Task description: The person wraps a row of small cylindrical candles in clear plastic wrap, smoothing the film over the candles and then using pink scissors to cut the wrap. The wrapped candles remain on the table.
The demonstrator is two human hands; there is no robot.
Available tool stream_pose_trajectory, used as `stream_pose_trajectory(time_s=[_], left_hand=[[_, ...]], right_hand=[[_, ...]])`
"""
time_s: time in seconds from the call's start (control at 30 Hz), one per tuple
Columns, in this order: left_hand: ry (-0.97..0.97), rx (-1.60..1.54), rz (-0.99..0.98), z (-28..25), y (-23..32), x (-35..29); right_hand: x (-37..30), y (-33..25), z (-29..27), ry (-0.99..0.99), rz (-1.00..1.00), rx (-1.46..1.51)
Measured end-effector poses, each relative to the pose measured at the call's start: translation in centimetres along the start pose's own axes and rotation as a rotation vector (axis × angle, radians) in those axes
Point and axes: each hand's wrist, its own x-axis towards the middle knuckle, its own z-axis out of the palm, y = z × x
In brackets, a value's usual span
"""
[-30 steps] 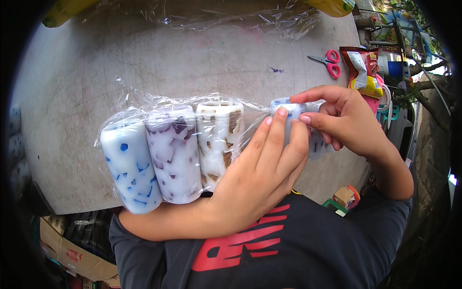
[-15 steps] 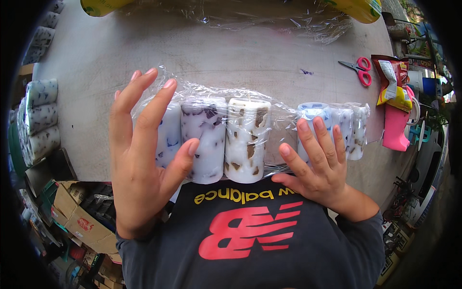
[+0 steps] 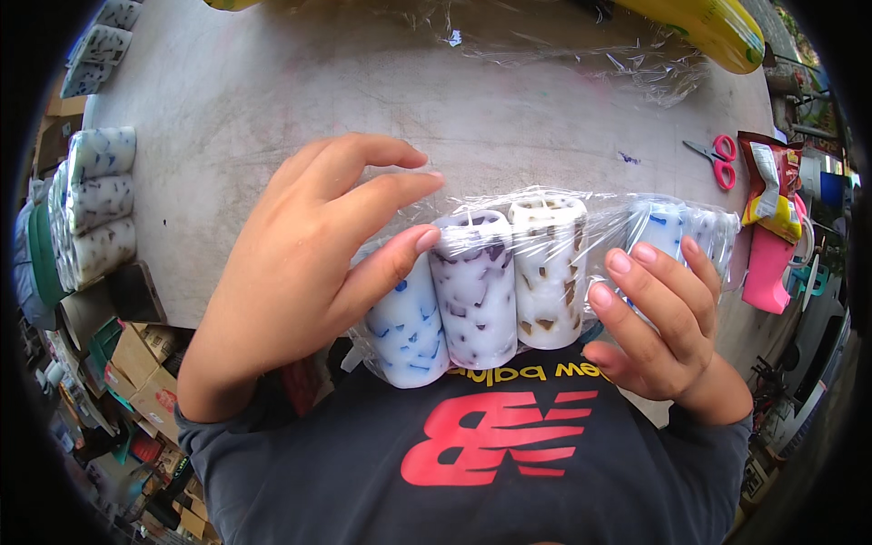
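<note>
Grip's empty both sides: left hand (image 3: pixel 313 218) is spread w/ a wide gap btwn thumb & fingers, right hand (image 3: pixel 668 336) loosely cupped, thumb apart from fingers. L thumb tip sits at the upper edge of a white wax-like cylinder w/ purple flecks (image 3: pixel 474 300); can't tell if it touches. That one's in the middle of a row of 3 at the near edge of a smudged grey table (image 3: pixel 227 109), btwn a white cylinder w/ blue chips (image 3: pixel 409 336) on L & a white cylinder w/ brown patches (image 3: pixel 549 282) on R. Sides look smooth & matte, chips angular, short wick-like stubs on the middle & R tops. Crinkly clear plastic film (image 3: pixel 604 227) covers the row & runs R to a second bundle, incl. a pale cylinder w/ blue marks (image 3: pixel 656 222).

Hidden: L hand covers the top of the blue-chip one; R hand hides the bundle's lower part, so count & contact unclear. Shiny yellow rounded object (image 3: pixel 708 27) is cut off by the top edge, glossy loose film (image 3: pixel 654 77) beside it. Far R: metal scissors w/ pink loop handles (image 3: pixel 722 163), next to a creased red-&-yellow packet (image 3: pixel 777 182). Wrapped speckled cylinders (image 3: pixel 104 200) at far L warp twd the dark rim; details there hard to read.
</note>
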Motion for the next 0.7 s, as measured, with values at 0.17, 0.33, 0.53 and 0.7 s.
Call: stream_pose_trajectory(time_s=[0.17, 0.33, 0.53, 0.7], left_hand=[[-0.185, -0.248, 0.076, -0.4, -0.6, 2.5], [-0.229, -0.443, 0.063, 0.4, -1.1, 3.8], [-0.347, -0.603, -0.01, 0.2, -1.3, 4.6], [-0.352, -0.711, -0.086, 0.2, -0.9, 4.7]], right_hand=[[4.3, 2.3, 0.4, -0.154, 0.12, 0.319], [7.2, 4.1, 0.4, -0.353, 0.228, 0.597], [7.2, 6.1, -0.2, -0.484, 0.412, 0.797], [7.9, 7.1, -0.4, -0.57, 0.508, 0.849]])
